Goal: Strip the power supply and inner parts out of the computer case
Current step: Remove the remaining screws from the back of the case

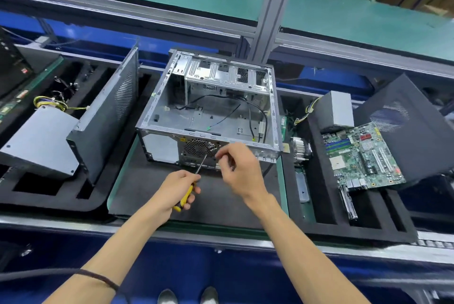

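left hand (177, 187) grips a yellow screwdriver (190, 186), tip at the case (208, 112) rear fan grille; right hand (239, 170) pinches something too small to tell, fingers curled.

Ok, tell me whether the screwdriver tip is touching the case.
Touching: the head view shows the screwdriver tip meeting the fan grille on the case.

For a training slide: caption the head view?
Left hand aims a screwdriver at the case rear; right hand pinches beside its tip.
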A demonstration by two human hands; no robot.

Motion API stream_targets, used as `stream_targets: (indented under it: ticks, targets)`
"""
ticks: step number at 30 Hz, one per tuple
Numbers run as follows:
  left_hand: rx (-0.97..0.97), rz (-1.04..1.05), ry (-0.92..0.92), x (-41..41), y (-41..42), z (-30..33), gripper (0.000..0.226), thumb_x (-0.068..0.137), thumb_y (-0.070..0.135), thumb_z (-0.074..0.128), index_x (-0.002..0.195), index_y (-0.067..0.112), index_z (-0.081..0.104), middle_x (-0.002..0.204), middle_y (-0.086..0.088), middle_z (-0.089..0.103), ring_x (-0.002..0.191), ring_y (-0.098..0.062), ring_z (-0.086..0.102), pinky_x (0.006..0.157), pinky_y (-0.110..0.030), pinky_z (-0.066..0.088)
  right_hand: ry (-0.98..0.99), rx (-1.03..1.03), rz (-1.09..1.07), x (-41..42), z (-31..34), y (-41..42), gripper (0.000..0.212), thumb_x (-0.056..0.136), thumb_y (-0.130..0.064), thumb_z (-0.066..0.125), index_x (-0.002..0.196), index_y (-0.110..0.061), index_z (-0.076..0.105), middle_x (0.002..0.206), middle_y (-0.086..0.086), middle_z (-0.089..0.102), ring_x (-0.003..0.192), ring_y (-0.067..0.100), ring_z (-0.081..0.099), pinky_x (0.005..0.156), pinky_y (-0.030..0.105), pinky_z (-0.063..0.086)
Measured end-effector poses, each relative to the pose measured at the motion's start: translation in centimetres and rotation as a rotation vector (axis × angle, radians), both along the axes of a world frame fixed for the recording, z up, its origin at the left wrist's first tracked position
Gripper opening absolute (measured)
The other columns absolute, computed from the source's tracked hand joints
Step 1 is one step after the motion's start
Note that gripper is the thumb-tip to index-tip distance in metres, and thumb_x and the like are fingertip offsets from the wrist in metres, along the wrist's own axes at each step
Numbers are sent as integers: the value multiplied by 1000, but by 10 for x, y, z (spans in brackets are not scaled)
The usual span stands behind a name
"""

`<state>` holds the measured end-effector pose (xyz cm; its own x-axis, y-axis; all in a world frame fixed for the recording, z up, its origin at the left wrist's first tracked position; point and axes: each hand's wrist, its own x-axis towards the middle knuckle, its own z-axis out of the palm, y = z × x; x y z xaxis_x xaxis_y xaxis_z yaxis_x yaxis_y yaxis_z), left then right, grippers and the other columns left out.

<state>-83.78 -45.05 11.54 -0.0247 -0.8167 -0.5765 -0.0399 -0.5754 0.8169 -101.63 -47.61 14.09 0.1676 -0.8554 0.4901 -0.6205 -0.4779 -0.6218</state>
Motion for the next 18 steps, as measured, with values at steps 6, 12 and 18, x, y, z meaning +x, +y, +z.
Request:
stream_targets:
  ticks: [6, 12, 18]
  targets:
    - [-53, 30, -91, -4, 12, 10, 15, 96, 24, 62, 96, 10, 57, 67, 0, 60, 46, -11, 48, 38, -25, 36, 200, -10, -14, -17, 26, -47, 27, 90, -2, 55, 113, -8, 68, 114, 6, 65, 110, 23, 56, 94, 35, 47]
    - [-303, 36, -100, -11, 32, 17, 12, 99, 30, 61, 98, 19, 65, 74, -1, 69, 50, -14, 51, 41, -26, 42, 623, 347, 114, -19, 21, -81, 41, 102, -38, 33, 134, -28, 56, 114, 4, 73, 97, 29, 66, 73, 34, 40]
    - [-356, 101, -172, -24, 41, 17, 14, 101, 37, 56, 96, 28, 65, 62, 4, 62, 38, -10, 36, 36, -19, 28, 612, 291, 172, -27, 14, -82, 47, 100, -48, 38, 140, -30, 53, 126, 5, 70, 106, 29, 66, 89, 38, 47]
